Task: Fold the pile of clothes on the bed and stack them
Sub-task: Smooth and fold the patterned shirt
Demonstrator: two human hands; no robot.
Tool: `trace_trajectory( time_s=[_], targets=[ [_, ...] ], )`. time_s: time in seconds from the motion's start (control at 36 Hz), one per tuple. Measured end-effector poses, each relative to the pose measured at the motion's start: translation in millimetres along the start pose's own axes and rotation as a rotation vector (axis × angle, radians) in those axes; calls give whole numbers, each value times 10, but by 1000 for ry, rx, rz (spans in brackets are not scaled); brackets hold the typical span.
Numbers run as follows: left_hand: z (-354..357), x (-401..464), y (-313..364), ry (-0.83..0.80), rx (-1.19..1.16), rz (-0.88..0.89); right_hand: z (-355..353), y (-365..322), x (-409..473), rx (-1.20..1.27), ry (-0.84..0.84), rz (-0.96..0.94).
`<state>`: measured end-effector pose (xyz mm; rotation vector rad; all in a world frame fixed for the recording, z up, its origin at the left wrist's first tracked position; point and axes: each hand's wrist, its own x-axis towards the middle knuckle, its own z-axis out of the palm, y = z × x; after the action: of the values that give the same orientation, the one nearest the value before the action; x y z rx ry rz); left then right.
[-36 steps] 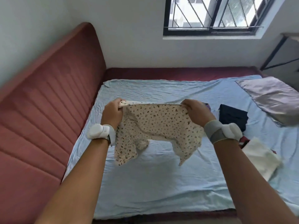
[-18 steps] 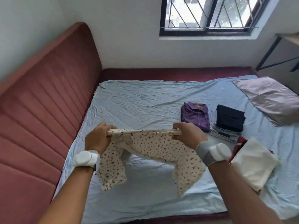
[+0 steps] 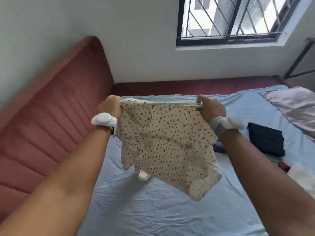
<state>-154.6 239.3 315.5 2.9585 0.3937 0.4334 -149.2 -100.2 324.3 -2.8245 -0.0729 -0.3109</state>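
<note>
Spotted cream garment (image 3: 163, 142) held up mid-frame, clear of the blue bedsheet (image 3: 153, 210). Top edge stretched taut between both hands. Left hand (image 3: 110, 106) fisted around the left corner; right hand (image 3: 210, 108) fisted around the right corner, fingers curled over the hem. Lower part hangs loose and uneven, one flap trailing toward lower right.

Folded dark navy piece (image 3: 265, 142) lies on the sheet at right of frame; a purple item (image 3: 219, 148) shows just beside it, mostly hidden by the right forearm. White cloth (image 3: 305, 178) at the right edge is blurred.

Step in hand, judged: shaking out and squaring the garment before laying it down. To do well: keep the top edge level and taut, let the hanging flaps settle, then lower it flat onto the bare sheet at centre, well apart from the folded pieces. Risk: the trailing flap bunching underneath.
</note>
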Motion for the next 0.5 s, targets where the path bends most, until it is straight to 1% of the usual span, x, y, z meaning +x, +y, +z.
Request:
trace_trajectory(
  time_s=[0.06,0.11,0.17,0.28,0.33,0.39,0.5],
  targets=[
    [-156,281,67,33,58,17,-69,-88,285,19,50,2],
    [-285,511,101,83,92,40,-104,-134,541,-10,110,-36],
    [-348,658,59,125,138,101,-99,-167,714,-37,139,-66],
    [-355,661,-58,175,176,253,-26,-126,724,-68,153,-119],
    [-217,551,-148,179,215,293,124,-93,625,-75,123,-140],
    [-8,396,-240,119,258,330,287,-35,466,-92,58,-137],
    [568,-111,-404,-2,293,388,743,152,31,-169,-146,-141]
  ],
)
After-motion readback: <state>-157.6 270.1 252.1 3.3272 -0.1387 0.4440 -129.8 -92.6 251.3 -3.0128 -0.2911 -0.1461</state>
